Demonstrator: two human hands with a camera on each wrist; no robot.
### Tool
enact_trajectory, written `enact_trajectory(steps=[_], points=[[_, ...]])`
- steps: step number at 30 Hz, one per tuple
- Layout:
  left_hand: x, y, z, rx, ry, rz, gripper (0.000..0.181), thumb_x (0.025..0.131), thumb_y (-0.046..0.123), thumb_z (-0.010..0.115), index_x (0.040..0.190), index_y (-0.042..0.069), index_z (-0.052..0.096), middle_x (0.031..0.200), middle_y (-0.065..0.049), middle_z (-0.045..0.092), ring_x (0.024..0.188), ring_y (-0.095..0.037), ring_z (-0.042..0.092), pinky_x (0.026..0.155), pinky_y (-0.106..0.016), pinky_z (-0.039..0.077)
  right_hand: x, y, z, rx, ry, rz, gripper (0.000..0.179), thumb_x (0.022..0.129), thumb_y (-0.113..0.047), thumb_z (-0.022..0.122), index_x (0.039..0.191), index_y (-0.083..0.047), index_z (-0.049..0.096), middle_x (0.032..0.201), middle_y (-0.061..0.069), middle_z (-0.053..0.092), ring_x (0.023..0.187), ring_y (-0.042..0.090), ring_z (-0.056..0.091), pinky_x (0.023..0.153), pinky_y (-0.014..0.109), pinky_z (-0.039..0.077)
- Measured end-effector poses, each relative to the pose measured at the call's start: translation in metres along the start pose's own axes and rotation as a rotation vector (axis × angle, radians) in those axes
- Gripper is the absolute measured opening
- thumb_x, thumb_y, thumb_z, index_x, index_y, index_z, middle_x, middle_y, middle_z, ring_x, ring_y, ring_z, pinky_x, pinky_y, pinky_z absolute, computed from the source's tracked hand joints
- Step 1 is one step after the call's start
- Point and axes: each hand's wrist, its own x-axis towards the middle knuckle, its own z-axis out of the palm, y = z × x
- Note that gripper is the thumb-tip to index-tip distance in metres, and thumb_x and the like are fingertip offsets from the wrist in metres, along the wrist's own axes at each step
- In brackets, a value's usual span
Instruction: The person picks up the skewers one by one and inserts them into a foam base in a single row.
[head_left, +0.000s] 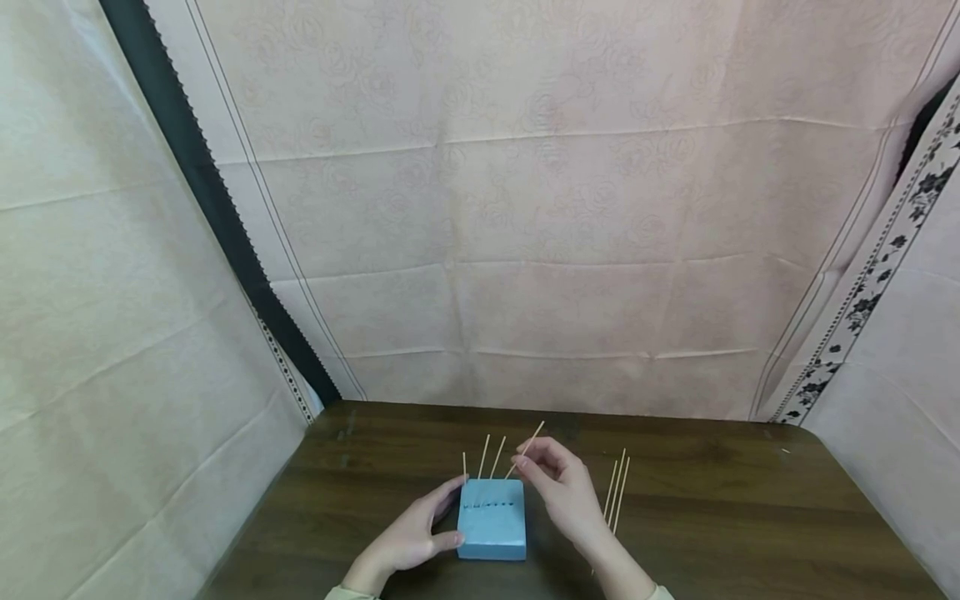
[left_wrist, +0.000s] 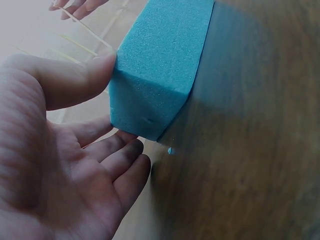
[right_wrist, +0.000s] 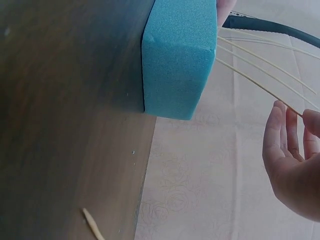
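Observation:
A light blue foam block (head_left: 491, 533) stands on the table, with a row of small dark marks across its upper face. My left hand (head_left: 408, 533) holds it at the left side, thumb near the front edge and fingers farther back. Three thin wooden sticks (head_left: 484, 457) rise from the block's far part, leaning at different angles. Between thumb and fingertips, my right hand (head_left: 564, 492) pinches another wooden stick (right_wrist: 260, 86), which slants up to the right. Its lower end meets the block in the right wrist view; how deep it sits is hidden.
Several loose wooden sticks (head_left: 617, 492) lie on the brown table (head_left: 720, 517) to the right, partly behind my right forearm. Tiny blue crumbs (left_wrist: 170, 150) lie near the block. Pale cloth (head_left: 562, 208) hangs behind the table and at both sides.

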Motion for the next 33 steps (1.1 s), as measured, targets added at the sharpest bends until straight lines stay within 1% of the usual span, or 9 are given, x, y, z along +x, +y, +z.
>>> enact_trajectory(steps=[5,10,14,19,24,26,31,33], points=[[-0.0009,0.0007,0.0002,-0.004,-0.002,-0.002,0.082,0.098,0.021,0.078,0.166,0.005,0.034,0.170,-0.021,0.035,0.154,-0.041,0.037,0.122,-0.060,0.034,0.0002,0.0019,0.0002,-0.002,-0.009,-0.004,0.011,0.102,-0.014,0.074,0.113,-0.010,0.073,0.104,0.007,0.077,0.100,0.030,0.076,0.087,0.037,0.065],[-0.0006,0.0013,0.0000,-0.005,-0.004,-0.006,0.083,0.098,0.022,0.077,0.166,0.005,0.034,0.170,-0.021,0.035,0.155,-0.041,0.036,0.122,-0.061,0.034,0.0009,0.0039,-0.0003,-0.030,-0.018,-0.004,0.011,0.103,-0.017,0.074,0.112,-0.012,0.074,0.103,0.006,0.078,0.101,0.038,0.075,0.085,0.032,0.064],[0.0002,0.0009,0.0001,0.000,-0.004,-0.003,0.083,0.098,0.023,0.077,0.166,0.005,0.034,0.170,-0.021,0.035,0.154,-0.042,0.036,0.122,-0.061,0.035,0.0008,0.0044,0.0000,-0.057,-0.030,0.001,0.012,0.103,-0.021,0.074,0.114,-0.016,0.074,0.104,0.004,0.077,0.104,0.042,0.073,0.087,0.032,0.064],[0.0004,-0.0007,0.0001,0.006,-0.003,0.005,0.083,0.098,0.023,0.078,0.166,0.005,0.034,0.170,-0.021,0.035,0.154,-0.042,0.038,0.122,-0.058,0.036,0.0002,0.0038,0.0012,-0.071,-0.042,0.002,0.012,0.103,-0.023,0.074,0.114,-0.017,0.074,0.105,0.005,0.077,0.102,0.040,0.073,0.085,0.031,0.064],[0.0003,-0.0019,0.0000,0.004,0.000,0.010,0.083,0.098,0.023,0.078,0.166,0.005,0.034,0.170,-0.021,0.036,0.154,-0.040,0.038,0.123,-0.054,0.036,-0.0002,0.0037,0.0022,-0.078,-0.049,-0.003,0.013,0.103,-0.024,0.074,0.115,-0.017,0.074,0.105,0.003,0.077,0.102,0.039,0.073,0.085,0.030,0.064],[0.0003,-0.0019,0.0000,0.002,0.000,0.009,0.083,0.098,0.023,0.078,0.166,0.005,0.034,0.170,-0.021,0.035,0.154,-0.041,0.038,0.123,-0.055,0.036,-0.0003,0.0037,0.0027,-0.083,-0.055,-0.008,0.014,0.103,-0.024,0.074,0.115,-0.016,0.074,0.106,0.004,0.077,0.102,0.039,0.074,0.085,0.029,0.063],[0.0004,-0.0014,0.0002,-0.002,-0.001,-0.003,0.083,0.098,0.023,0.078,0.166,0.005,0.034,0.170,-0.022,0.035,0.153,-0.042,0.039,0.122,-0.060,0.035,-0.0006,0.0042,0.0038,-0.080,-0.065,-0.011,0.015,0.103,-0.022,0.074,0.115,-0.014,0.074,0.109,0.014,0.076,0.100,0.038,0.074,0.086,0.028,0.063],[0.0007,-0.0013,0.0003,-0.003,-0.003,-0.005,0.083,0.098,0.023,0.078,0.166,0.005,0.034,0.170,-0.022,0.035,0.153,-0.042,0.039,0.122,-0.061,0.035,-0.0007,0.0040,0.0044,-0.074,-0.062,-0.005,0.015,0.103,-0.022,0.075,0.115,-0.013,0.074,0.108,0.014,0.076,0.100,0.037,0.074,0.086,0.029,0.063]])
